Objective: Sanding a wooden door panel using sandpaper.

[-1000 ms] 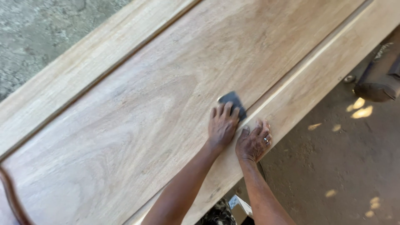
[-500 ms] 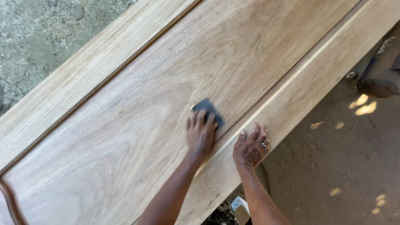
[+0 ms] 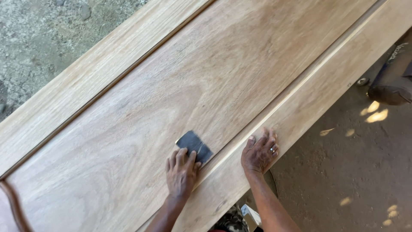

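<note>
My left hand (image 3: 181, 174) was flat on the small dark square of sandpaper (image 3: 195, 146), fingers (image 3: 183, 157) spread a little and laid over its near edge, so it was pinned under the fingertips rather than pinched. Most of the sheet stuck out past my fingertips on the wide pale wooden door panel (image 3: 184, 99), just short of the groove that runs along the panel's edge. Pressing flat like that put the weight on the paper.

My right hand (image 3: 259, 153) held nothing. It rested palm down on the long light wooden frame rail (image 3: 317, 92) on the near side of the groove, fingers (image 3: 268, 138) fanned out wide, a ring on one of them. To me that was a bracing hand, there to steady me while I leaned over.

The far rail (image 3: 86, 90) ran well beyond my fingertips, with rough grey concrete floor (image 3: 38, 38) past it. Off to the right of my right fingers was dusty brown ground (image 3: 343, 172) and a dark shoe (image 3: 392, 88) belonging to someone else, well apart from me.
</note>
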